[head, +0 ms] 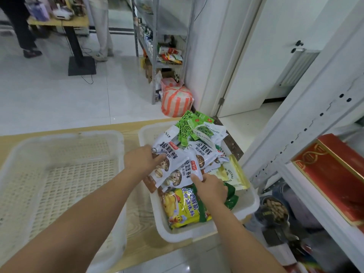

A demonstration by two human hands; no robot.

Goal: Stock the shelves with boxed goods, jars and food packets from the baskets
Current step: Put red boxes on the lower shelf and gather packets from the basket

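My left hand (140, 159) and right hand (211, 189) each pinch an edge of the white mushroom packets (173, 170). The packets lie atop other food packets in the white basket (199, 236) on the desk (138, 213), beside the shelves (275, 134).

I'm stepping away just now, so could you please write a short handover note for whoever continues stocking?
Left grip holds the upper end of the white mushroom packets; right grip pinches their lower end.
They lie in the right basket with green packets and a yellow packet.
Done: left basket shows only its slatted floor; a red box stands on the shelf.
Left: shelve all these packets.
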